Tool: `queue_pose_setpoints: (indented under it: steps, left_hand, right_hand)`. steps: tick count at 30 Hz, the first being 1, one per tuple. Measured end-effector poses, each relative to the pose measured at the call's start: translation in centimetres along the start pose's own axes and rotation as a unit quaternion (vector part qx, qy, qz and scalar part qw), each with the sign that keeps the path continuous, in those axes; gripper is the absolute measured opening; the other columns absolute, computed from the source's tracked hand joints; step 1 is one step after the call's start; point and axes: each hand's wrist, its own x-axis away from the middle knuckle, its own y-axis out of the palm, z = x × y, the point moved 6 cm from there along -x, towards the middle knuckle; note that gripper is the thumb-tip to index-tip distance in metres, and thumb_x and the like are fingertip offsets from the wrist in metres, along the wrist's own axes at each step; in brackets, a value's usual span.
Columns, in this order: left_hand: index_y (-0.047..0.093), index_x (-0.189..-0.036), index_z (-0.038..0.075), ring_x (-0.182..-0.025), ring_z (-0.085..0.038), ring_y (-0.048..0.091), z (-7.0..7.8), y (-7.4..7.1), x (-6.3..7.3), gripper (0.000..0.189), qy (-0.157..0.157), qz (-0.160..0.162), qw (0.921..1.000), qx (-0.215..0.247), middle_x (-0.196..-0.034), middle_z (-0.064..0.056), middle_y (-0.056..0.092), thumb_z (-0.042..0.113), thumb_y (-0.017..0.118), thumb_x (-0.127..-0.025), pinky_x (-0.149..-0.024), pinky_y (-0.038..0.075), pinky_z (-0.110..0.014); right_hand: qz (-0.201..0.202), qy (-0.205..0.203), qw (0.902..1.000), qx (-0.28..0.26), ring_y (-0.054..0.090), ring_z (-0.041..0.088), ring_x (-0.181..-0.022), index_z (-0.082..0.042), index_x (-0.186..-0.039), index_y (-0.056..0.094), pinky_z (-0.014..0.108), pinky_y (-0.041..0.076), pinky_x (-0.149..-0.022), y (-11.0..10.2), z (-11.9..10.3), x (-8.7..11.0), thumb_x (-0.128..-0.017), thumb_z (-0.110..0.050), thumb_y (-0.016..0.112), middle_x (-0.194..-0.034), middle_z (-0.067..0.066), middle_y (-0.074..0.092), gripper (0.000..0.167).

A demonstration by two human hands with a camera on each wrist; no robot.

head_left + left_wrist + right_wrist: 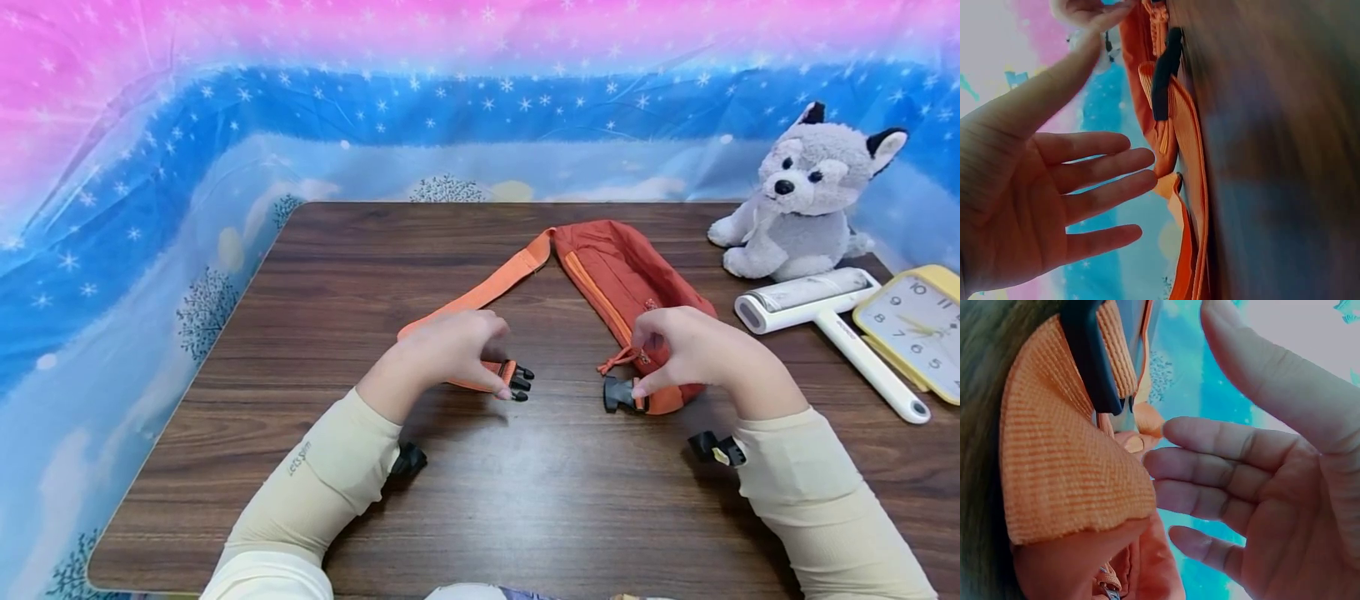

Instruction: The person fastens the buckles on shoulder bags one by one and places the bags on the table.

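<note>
A rust-red waist bag (615,262) lies on the table, its orange strap (487,290) looping out to the left. The strap's black prong buckle half (521,382) points right, beside the thumb of my left hand (435,354). That hand hovers with fingers spread and relaxed, as the left wrist view shows, and grips nothing. My right hand (705,354) is over the bag's near end, thumb by the black socket buckle half (618,395). In the right wrist view its fingers extend loosely beside the orange webbing (1066,450), holding nothing. A gap separates the two buckle halves.
To the right, a grey plush dog (806,200) sits at the back of the wooden table (315,275). Before it lie a white lint roller (847,329) and a yellow clock (926,325). A snowflake-printed cloth (487,100) hangs behind the table.
</note>
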Motion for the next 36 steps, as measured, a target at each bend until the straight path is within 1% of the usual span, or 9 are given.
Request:
queue_pose_setpoints:
  steps: [4, 8, 11, 13, 18, 21, 27, 33, 36]
  left_hand:
    - [0.056, -0.122, 0.007, -0.11, -0.017, 0.053, 0.3, 0.6, 0.1, 0.07, -0.023, -0.036, 0.9991, 0.006, -0.123, -0.004, 0.055, 0.038, 0.085, -0.066, -0.09, 0.043, -0.033]
    - [0.056, -0.123, 0.008, -0.107, -0.016, 0.054, 0.3, 1.1, 0.1, 0.068, -0.045, -0.067, 0.9967, -0.004, -0.121, -0.003, 0.056, 0.032, 0.086, -0.066, -0.088, 0.044, -0.034]
    - [0.055, -0.123, 0.009, -0.105, -0.015, 0.054, 0.2, 1.4, 0.0, 0.067, -0.064, -0.083, 0.9945, -0.013, -0.121, -0.003, 0.056, 0.029, 0.086, -0.067, -0.086, 0.045, -0.033]
    - [0.055, -0.123, 0.009, -0.104, -0.015, 0.054, 0.1, 1.6, -0.1, 0.066, -0.068, -0.089, 0.9936, -0.016, -0.12, -0.002, 0.056, 0.028, 0.085, -0.068, -0.085, 0.045, -0.033]
    - [0.055, -0.123, 0.012, -0.102, -0.014, 0.054, 0.0, 1.9, -0.3, 0.064, -0.067, -0.091, 0.9932, -0.027, -0.119, -0.002, 0.055, 0.03, 0.085, -0.069, -0.084, 0.046, -0.032]
    - [0.056, -0.124, 0.013, -0.096, -0.013, 0.055, 0.1, 1.9, -0.2, 0.063, -0.068, -0.092, 0.9931, -0.028, -0.118, -0.002, 0.055, 0.031, 0.084, -0.07, -0.081, 0.046, -0.032]
    - [0.056, -0.126, 0.016, -0.084, -0.011, 0.053, 0.3, 1.9, -0.1, 0.063, -0.068, -0.093, 0.9928, -0.032, -0.118, -0.002, 0.054, 0.033, 0.082, -0.072, -0.074, 0.046, -0.031]
    - [0.056, -0.128, 0.019, -0.083, -0.01, 0.053, 0.5, 2.0, -0.1, 0.061, -0.058, -0.094, 0.9926, -0.051, -0.118, 0.0, 0.052, 0.035, 0.08, -0.074, -0.075, 0.045, -0.03]
    - [0.058, -0.125, 0.02, -0.08, -0.01, 0.052, 0.5, 2.1, 0.0, 0.056, -0.05, -0.087, 0.9932, -0.059, -0.113, 0.001, 0.053, 0.035, 0.079, -0.075, -0.072, 0.044, -0.029]
  right_hand:
    - [-0.034, 0.026, 0.9991, 0.001, 0.048, 0.016, -0.072, -0.011, -0.087, 0.062, 0.033, 0.041, -0.065, 0.6, -0.1, -0.1, -0.057, -0.041, 0.089, -0.08, 0.0, 0.055, 0.05]
    - [-0.074, 0.049, 0.996, -0.013, 0.049, 0.016, -0.072, -0.01, -0.09, 0.061, 0.033, 0.042, -0.064, 1.2, -0.2, -0.1, -0.058, -0.041, 0.088, -0.081, 0.002, 0.055, 0.053]
    - [-0.1, 0.06, 0.9929, -0.024, 0.048, 0.016, -0.071, -0.009, -0.09, 0.059, 0.033, 0.042, -0.064, 1.6, -0.2, 0.0, -0.057, -0.04, 0.089, -0.081, 0.002, 0.054, 0.054]
    - [-0.111, 0.067, 0.9912, -0.028, 0.048, 0.016, -0.07, -0.008, -0.089, 0.057, 0.032, 0.041, -0.063, 1.8, -0.2, 0.0, -0.056, -0.038, 0.09, -0.079, 0.003, 0.054, 0.055]
    - [-0.123, 0.074, 0.9894, -0.024, 0.046, 0.017, -0.069, -0.009, -0.088, 0.053, 0.032, 0.039, -0.061, 2.3, -0.1, 0.0, -0.053, -0.036, 0.091, -0.077, 0.004, 0.05, 0.059]
    - [-0.126, 0.069, 0.9895, -0.015, 0.045, 0.017, -0.069, -0.008, -0.087, 0.052, 0.031, 0.038, -0.061, 2.5, -0.3, -0.1, -0.052, -0.035, 0.092, -0.077, 0.004, 0.049, 0.06]
    - [-0.125, 0.06, 0.9901, 0.023, 0.043, 0.016, -0.068, -0.01, -0.081, 0.05, 0.03, 0.037, -0.059, 2.9, -0.7, -0.2, -0.05, -0.038, 0.092, -0.077, 0.003, 0.048, 0.059]
    - [-0.126, 0.062, 0.9884, 0.056, 0.042, 0.016, -0.068, -0.012, -0.079, 0.049, 0.031, 0.035, -0.06, 3.1, -1.0, -0.3, -0.048, -0.041, 0.092, -0.077, 0.0, 0.047, 0.06]
    - [-0.122, 0.057, 0.9887, 0.067, 0.042, 0.016, -0.068, -0.012, -0.078, 0.049, 0.031, 0.035, -0.061, 3.1, -1.2, -0.3, -0.047, -0.04, 0.093, -0.076, 0.0, 0.047, 0.06]
